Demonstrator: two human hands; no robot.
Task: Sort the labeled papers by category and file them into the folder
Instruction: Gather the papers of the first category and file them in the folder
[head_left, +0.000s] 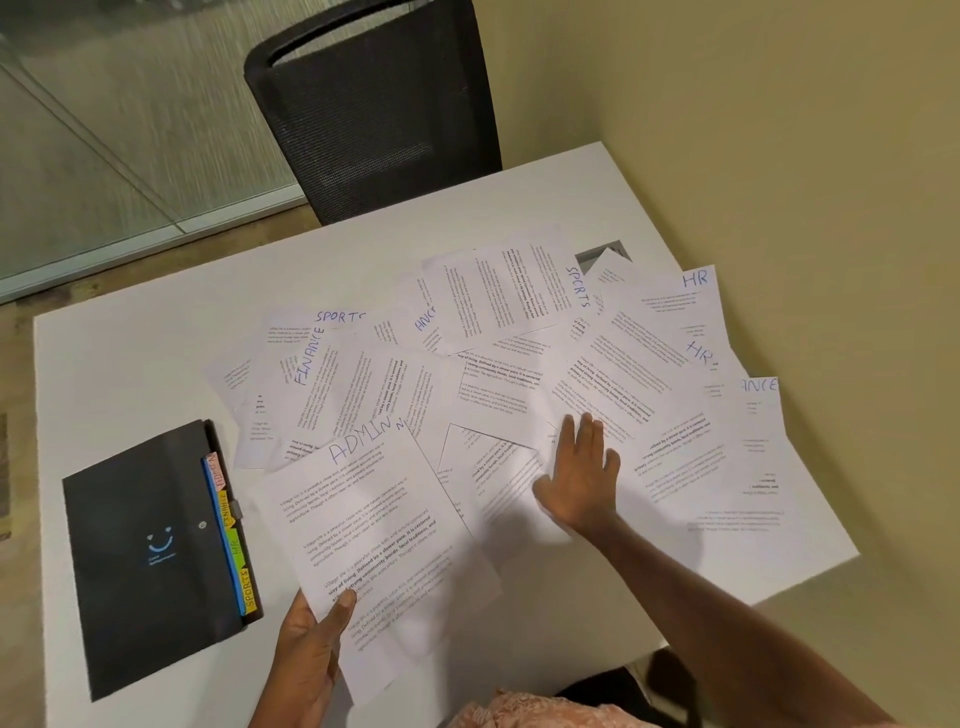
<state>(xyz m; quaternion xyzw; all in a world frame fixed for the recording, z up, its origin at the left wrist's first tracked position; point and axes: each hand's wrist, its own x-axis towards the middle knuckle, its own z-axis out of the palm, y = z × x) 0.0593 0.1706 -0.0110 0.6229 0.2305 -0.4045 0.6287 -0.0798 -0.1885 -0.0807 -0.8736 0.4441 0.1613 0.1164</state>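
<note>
Soft even indoor light, faint shadows, slight blur, wide-angle edge distortion.

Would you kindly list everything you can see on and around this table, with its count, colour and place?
white printed sheets with blue handwritten labels: many, overlapping, count unclear; white; spread over the table's middle and right.
white sheet labelled ADMIN: one; white; near edge, atop the spread.
black folder with coloured tabs: one; black; table's left, closed, flat.
white table: one; white; beneath everything.
black mesh chair: one; black; beyond the far edge.
left hand: one; grips the ADMIN sheet's near corner.
right hand: one; flat, fingers straight, on the spread sheets.
</note>
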